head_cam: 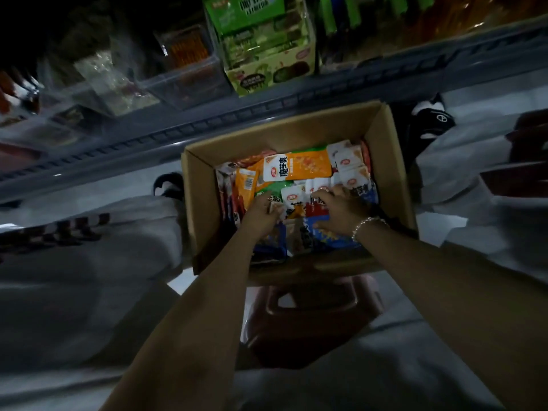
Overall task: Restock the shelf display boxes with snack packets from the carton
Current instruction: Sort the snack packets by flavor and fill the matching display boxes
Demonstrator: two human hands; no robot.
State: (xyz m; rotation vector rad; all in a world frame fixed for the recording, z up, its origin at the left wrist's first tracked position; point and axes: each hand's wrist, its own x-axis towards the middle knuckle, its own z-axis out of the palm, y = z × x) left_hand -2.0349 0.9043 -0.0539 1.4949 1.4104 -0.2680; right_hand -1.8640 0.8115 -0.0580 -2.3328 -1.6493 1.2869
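While both hands are down in the carton (394, 161), gather only one flavour at a time, square the packets into a stack, then lift clear of the cardboard walls before reaching to the far shelf. Left hand (261, 215): fingers curled down among the snack packets (296, 170) at the near left of the pile, seemingly pinching one, though blur hides the exact grip. Right hand (341, 212): fingers spread and laid flat over white, red and blue packets at the near right, pressing rather than clasping. Carton resting on a reddish stool (320, 310), just near of the shelf edge. Green display box (267, 75) standing on the shelf (267, 106) beyond, with clear bins to its left.
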